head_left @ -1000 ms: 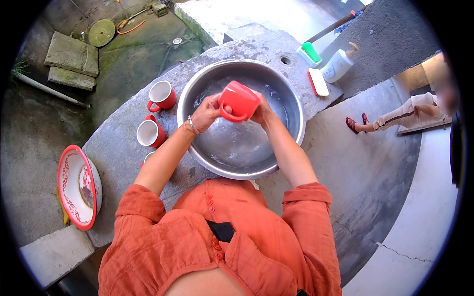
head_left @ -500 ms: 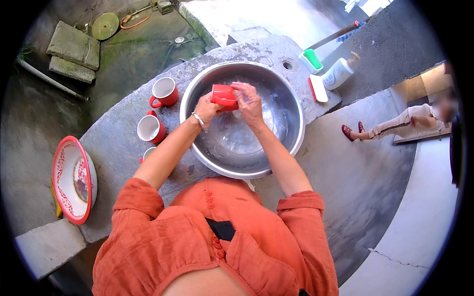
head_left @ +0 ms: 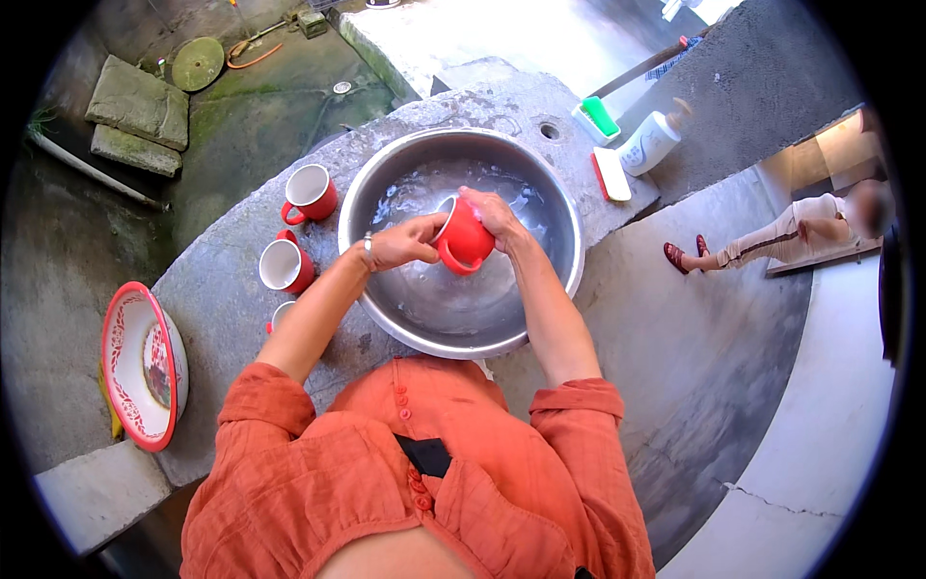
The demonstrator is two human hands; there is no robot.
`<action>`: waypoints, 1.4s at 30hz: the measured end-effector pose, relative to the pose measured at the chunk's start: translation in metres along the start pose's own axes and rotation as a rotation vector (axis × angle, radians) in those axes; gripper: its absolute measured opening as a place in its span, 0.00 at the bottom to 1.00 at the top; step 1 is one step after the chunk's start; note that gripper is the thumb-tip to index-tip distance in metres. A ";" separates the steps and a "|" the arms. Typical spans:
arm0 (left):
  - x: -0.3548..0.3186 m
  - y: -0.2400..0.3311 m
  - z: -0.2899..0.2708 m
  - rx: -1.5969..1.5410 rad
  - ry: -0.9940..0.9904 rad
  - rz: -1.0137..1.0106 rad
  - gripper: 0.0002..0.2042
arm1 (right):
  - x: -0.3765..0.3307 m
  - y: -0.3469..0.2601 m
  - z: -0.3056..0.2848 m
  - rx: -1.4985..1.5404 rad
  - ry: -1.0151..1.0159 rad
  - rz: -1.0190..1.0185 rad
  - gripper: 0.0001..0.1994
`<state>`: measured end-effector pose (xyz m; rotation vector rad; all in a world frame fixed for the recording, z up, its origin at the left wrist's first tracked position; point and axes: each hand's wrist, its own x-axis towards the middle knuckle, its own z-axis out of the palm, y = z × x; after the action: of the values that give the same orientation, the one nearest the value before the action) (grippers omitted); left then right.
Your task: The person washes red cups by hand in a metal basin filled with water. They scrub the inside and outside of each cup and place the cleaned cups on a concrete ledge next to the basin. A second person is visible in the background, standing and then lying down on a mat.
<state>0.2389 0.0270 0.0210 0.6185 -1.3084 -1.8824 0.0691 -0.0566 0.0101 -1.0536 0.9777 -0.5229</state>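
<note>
Over a wide steel basin [head_left: 436, 340] I hold a red mug [head_left: 467, 238] tilted, its white mouth facing up and left and its handle toward me. My right hand [head_left: 494, 216] is wrapped round the mug's far right side. My left hand [head_left: 405, 243], with a bangle at the wrist, grips it by the rim; some of its fingertips are hidden. Water lies in the basin below. On the stone slab left of the basin stand two red mugs with white insides, a far mug [head_left: 324, 201] and a middle mug [head_left: 305, 273]. A third mug [head_left: 281, 314] is partly covered by my left forearm.
Right of the basin are a green brush [head_left: 601, 117], a red-and-white brush [head_left: 612, 176] and a white pump bottle [head_left: 650, 144]. A red-rimmed enamel basin [head_left: 177, 386] leans at the left. A person [head_left: 781, 232] sits at the far right. The slab [head_left: 521, 101] has a round hole.
The mug has turned from lying sideways to tilted with its handle toward me, and sits slightly lower and to the right. My right hand has shifted round it. The view has moved slightly.
</note>
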 end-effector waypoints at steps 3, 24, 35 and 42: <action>0.001 0.013 0.016 -0.156 0.149 -0.221 0.23 | 0.005 0.003 0.001 -0.331 0.068 -0.184 0.17; 0.002 -0.030 0.007 0.375 0.628 -0.129 0.09 | 0.029 0.021 0.002 -0.293 0.380 -0.455 0.09; 0.005 -0.020 0.022 0.584 0.367 0.067 0.07 | 0.026 -0.024 0.002 -0.426 0.033 -0.023 0.20; 0.017 -0.038 0.019 0.545 0.534 0.091 0.06 | -0.026 -0.009 0.049 -1.123 0.352 -1.151 0.13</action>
<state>0.2030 0.0317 -0.0074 1.2183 -1.4411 -1.1528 0.0991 -0.0174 0.0369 -2.6466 0.8708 -1.1617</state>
